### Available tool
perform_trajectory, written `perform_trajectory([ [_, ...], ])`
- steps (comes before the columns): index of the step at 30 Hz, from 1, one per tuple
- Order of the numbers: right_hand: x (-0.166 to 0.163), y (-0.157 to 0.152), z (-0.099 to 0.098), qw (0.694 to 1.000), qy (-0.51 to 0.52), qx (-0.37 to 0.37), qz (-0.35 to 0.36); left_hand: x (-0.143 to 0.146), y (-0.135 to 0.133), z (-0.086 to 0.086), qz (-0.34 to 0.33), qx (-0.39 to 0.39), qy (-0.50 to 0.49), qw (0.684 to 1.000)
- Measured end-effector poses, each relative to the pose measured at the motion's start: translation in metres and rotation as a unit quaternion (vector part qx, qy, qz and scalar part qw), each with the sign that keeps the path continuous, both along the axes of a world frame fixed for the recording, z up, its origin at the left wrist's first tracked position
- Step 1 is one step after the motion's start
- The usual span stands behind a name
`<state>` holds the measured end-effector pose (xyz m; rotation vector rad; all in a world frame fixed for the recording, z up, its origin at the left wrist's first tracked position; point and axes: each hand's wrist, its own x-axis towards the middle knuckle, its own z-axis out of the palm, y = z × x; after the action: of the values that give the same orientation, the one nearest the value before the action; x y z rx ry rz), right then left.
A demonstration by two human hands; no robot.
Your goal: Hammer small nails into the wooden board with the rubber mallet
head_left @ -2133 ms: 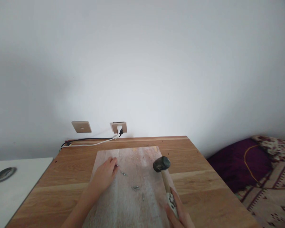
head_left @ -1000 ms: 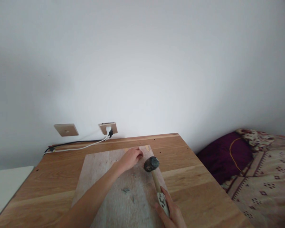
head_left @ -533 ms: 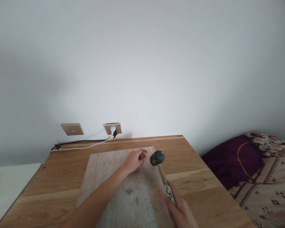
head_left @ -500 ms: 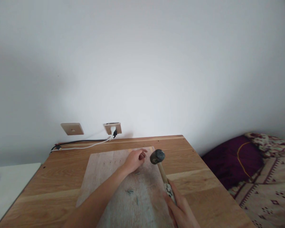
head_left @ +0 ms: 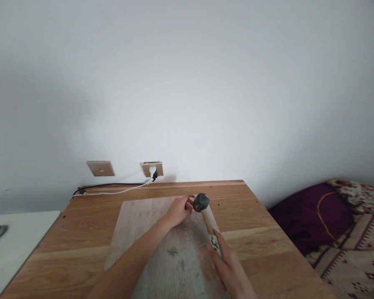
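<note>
In the head view a pale wooden board (head_left: 156, 265) lies flat on the table. My left hand (head_left: 179, 210) rests near its far edge, thumb and fingers pinched together; whatever they hold is too small to make out. Gripped by its wrapped handle, a hammer (head_left: 201, 202) with a dark, blocky head is in my right hand (head_left: 229, 265). Its head is close beside my left fingertips, partly in front of them. Small thin nail-like pieces (head_left: 173, 252) lie on the board, and a row of small dark dots (head_left: 148, 213) runs left of my left hand.
A wall socket (head_left: 152, 169) with white and black plugs sits behind the wooden table (head_left: 255, 257); their cables (head_left: 118, 192) run left along its back edge. A white surface (head_left: 25, 232) is at left. A purple cushion (head_left: 314, 216) and patterned fabric (head_left: 358, 257) lie at right.
The hammer head has moved slightly left, closer to my left fingertips. My left hand stays at nearly the same spot on the board, and the whole view has shifted a little.
</note>
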<state>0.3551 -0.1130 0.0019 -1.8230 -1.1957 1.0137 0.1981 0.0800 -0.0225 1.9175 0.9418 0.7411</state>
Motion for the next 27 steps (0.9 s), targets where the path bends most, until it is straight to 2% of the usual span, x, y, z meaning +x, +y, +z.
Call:
perform_trajectory([
  [3,-0.002,-0.001,0.002,1.000,0.003,0.008,-0.014,-0.012,-0.002,0.011,0.008,0.011,0.018,1.000],
  [6,-0.003,-0.003,0.002,0.999,0.003,0.035,-0.031,-0.031,-0.019,0.025,-0.054,0.076,0.095,0.991],
  [9,-0.002,-0.005,-0.001,0.998,0.015,0.024,-0.048,-0.041,-0.046,0.037,-0.139,0.181,0.229,0.946],
  [11,-0.001,-0.007,-0.005,0.998,0.024,0.005,-0.059,-0.041,-0.059,0.041,-0.155,0.221,0.283,0.920],
  [13,0.001,-0.010,-0.007,0.997,0.032,0.000,-0.063,-0.039,-0.062,0.042,-0.152,0.232,0.299,0.913],
  [16,0.002,-0.017,-0.007,0.997,0.039,0.006,-0.071,-0.035,-0.048,0.040,-0.114,0.196,0.246,0.942],
  [18,0.001,-0.022,-0.005,0.996,0.046,0.005,-0.074,-0.034,-0.034,0.037,-0.059,0.154,0.164,0.973],
  [20,-0.002,-0.026,-0.003,0.995,0.060,0.001,-0.078,-0.032,-0.021,0.031,-0.006,0.114,0.091,0.989],
  [24,-0.007,-0.029,-0.001,0.992,0.081,-0.007,-0.096,-0.031,-0.012,0.018,0.042,0.088,0.060,0.993],
  [27,-0.008,-0.029,-0.003,0.995,0.068,0.000,-0.071,-0.033,-0.014,0.010,0.055,0.088,0.060,0.993],
])
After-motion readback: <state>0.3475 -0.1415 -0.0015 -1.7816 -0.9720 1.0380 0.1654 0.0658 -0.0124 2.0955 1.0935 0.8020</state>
